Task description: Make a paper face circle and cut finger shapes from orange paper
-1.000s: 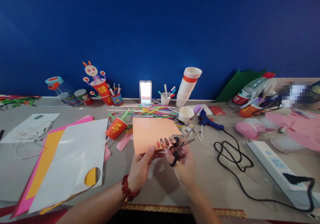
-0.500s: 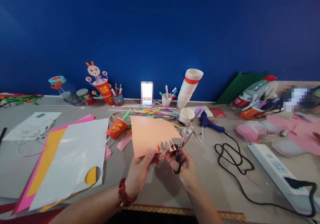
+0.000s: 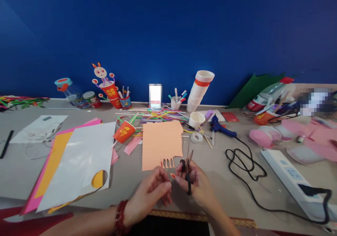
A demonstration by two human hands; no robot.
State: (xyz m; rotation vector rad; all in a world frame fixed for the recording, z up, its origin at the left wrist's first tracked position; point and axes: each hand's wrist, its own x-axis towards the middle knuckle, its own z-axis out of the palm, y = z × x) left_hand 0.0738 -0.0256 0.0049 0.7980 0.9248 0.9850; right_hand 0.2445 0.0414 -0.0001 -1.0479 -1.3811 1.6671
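Note:
My right hand [image 3: 201, 185] holds scissors [image 3: 187, 171] with black handles, the blades pointing away and slightly parted. Between its thumb and fingertips sits a small orange paper cutout [image 3: 172, 176] with a red centre, shaped like a pointed ear. Just left of that piece, my left hand [image 3: 151, 188] is empty, its fingers loosely curled and apart. A peach-orange paper sheet [image 3: 160, 137] lies flat on the table beyond both hands. Leaf-shaped holes run along its near edge, and another small red-centred shape [image 3: 161, 163] is there.
White paper [image 3: 81, 155] with a round hole lies over yellow and pink sheets at left. A tipped red cup [image 3: 124, 132], straws [image 3: 155, 115], a white cup [image 3: 196, 119] and tape [image 3: 196, 137] are behind. At right are a blue glue gun [image 3: 221, 128], its cord and a power strip [image 3: 286, 180].
My left hand has let go of the orange sheet, which now lies on the table. Both hands have drawn back slightly, the scissors and small cutout still in the right.

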